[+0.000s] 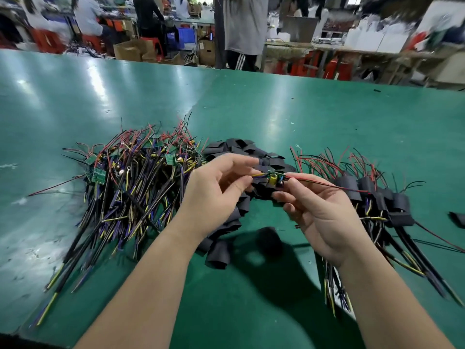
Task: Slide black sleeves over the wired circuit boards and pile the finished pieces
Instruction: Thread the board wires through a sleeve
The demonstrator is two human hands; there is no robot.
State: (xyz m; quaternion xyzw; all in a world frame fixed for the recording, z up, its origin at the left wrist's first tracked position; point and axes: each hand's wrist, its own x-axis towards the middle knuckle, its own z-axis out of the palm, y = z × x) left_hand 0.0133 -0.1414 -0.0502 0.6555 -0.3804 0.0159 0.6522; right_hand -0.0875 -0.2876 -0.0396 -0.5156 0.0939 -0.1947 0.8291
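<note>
The left hand [214, 190] pinches the yellow leads and the right hand [319, 215] pinches the red pair of a bare circuit board [274, 178], held above the black sleeves [241, 147] heaped mid-table [327, 117]. No sleeve is on it yet. Its tall yellow capacitor could snag a sleeve's mouth. Tugging the thin wires may strain their joints, or hook the finished pile [377, 195] toward the right edge.

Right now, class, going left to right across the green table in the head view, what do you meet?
Tangled pile of unsleeved wired green circuit boards → left hand → small circuit board with a yellow capacitor, pinched by both hands → right hand → pile of finished black-sleeved pieces → lone black sleeve at the frame's right edge.
</note>
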